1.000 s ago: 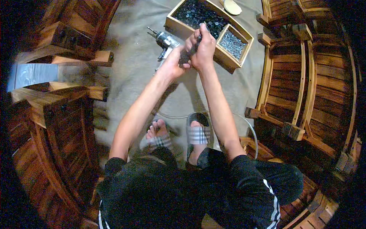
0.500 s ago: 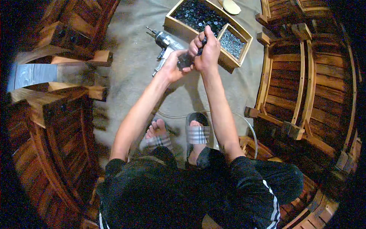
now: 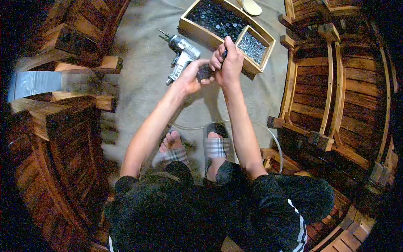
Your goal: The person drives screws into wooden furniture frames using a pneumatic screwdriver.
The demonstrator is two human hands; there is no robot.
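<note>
Sitting low in the frame, person in black shorts, striped sandals [image 3: 217, 148] on the grey floor [image 3: 142, 84] at lower centre, clear hose [image 3: 275, 143] looping past them. Both arms reach up to upper centre, where the hands meet. Left hand [image 3: 191, 77] is wrapped under a small dark tool piece [image 3: 205, 73]; right hand [image 3: 228, 63] is clamped on its upper end, thumb up. Both grips closed on it, so mostly hidden: dark, stubby, a slim black tip showing between the right fingers. Long axis looks roughly lower left to upper right in frame, upper end toward the tray; exact shape can't tell. Just left of the hands, a silver air drill [image 3: 180, 52] lies on the floor, bit toward upper left. Beyond, a wooden tray [image 3: 197, 30]: black parts [image 3: 216, 19] in the big bay, silver screws [image 3: 252, 42] in the small one. Dark wooden chair frames [image 3: 331, 84] on both sides.
</note>
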